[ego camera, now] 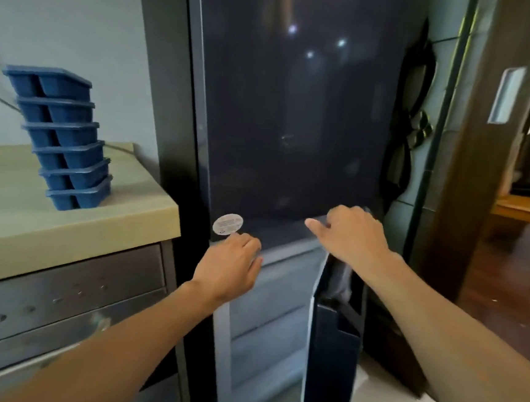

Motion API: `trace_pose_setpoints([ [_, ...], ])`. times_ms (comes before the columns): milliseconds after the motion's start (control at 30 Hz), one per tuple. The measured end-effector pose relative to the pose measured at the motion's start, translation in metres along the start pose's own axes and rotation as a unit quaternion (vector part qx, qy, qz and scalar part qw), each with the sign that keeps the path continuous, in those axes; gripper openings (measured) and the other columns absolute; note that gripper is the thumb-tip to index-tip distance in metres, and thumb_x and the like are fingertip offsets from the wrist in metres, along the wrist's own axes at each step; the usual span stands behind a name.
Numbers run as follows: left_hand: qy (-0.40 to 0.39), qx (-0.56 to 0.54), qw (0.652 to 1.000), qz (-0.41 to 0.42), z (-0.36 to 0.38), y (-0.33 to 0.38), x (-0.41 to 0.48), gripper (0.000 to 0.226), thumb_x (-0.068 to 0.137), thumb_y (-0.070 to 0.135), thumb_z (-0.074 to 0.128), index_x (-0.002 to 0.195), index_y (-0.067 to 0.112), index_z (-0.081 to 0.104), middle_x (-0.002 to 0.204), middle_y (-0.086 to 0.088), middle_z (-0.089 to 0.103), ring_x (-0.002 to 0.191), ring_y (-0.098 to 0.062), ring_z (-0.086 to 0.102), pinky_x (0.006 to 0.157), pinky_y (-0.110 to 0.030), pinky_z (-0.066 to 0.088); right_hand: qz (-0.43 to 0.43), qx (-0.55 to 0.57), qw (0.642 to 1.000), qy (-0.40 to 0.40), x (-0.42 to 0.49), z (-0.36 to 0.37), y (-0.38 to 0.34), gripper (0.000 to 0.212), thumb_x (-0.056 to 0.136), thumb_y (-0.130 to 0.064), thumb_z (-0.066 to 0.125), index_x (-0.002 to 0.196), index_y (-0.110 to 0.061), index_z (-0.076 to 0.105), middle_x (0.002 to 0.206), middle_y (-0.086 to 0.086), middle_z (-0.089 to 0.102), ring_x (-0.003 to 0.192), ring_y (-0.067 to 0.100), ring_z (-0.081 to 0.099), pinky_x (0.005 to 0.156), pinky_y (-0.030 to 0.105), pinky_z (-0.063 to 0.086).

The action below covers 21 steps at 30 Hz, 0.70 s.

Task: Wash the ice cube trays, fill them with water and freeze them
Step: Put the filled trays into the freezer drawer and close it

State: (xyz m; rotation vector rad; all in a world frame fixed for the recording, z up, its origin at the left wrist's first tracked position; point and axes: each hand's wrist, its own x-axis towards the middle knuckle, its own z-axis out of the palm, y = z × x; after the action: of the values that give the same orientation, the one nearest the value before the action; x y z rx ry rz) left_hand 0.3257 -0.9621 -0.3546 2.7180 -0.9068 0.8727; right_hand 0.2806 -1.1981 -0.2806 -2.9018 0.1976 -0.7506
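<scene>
A stack of several blue ice cube trays [66, 145] stands on the beige counter [63, 225] at the left, leaning slightly. The tall dark fridge [294, 107] fills the middle. Its lower freezer door [334, 351] is swung open to the right, showing grey freezer drawers [266, 313] inside. My right hand [350, 237] grips the top edge of that open door. My left hand [232, 262] has its fingers curled at the gap under the upper door, just below a round white sticker [228, 224], and holds nothing.
Metal cabinet drawers [56, 304] sit under the counter. Black straps [406, 142] hang beside the fridge on the right. A brown wooden door frame [482, 188] and a wooden floor [506, 286] lie further right.
</scene>
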Motion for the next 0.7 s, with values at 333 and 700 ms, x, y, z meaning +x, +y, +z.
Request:
trace_pose_setpoints([
  [333,-0.171,-0.003,0.982,-0.082,0.125,0.023,0.092,0.047,0.099,0.048,0.047,0.136,0.019,0.045,0.136,-0.005,0.053,0.124,-0.029,0.051,0.097,-0.043,0.047,0.154,-0.114,0.960,-0.204,0.061,0.032,0.087,0.071,0.086,-0.068,0.060,0.134,-0.017,0.049,0.136,0.012,0.051,0.122,0.041,0.054,0.101,0.056,0.049],
  [700,-0.325,0.057,0.921,-0.206,0.192,-0.003,0.146,0.076,0.101,0.052,0.048,0.159,0.013,0.017,0.160,-0.016,0.030,0.143,-0.036,0.036,0.114,-0.051,0.034,0.141,-0.267,0.943,-0.138,0.073,0.108,0.187,0.099,0.089,-0.075,0.051,0.160,-0.019,0.014,0.165,0.020,0.018,0.147,0.053,0.022,0.115,0.070,0.022],
])
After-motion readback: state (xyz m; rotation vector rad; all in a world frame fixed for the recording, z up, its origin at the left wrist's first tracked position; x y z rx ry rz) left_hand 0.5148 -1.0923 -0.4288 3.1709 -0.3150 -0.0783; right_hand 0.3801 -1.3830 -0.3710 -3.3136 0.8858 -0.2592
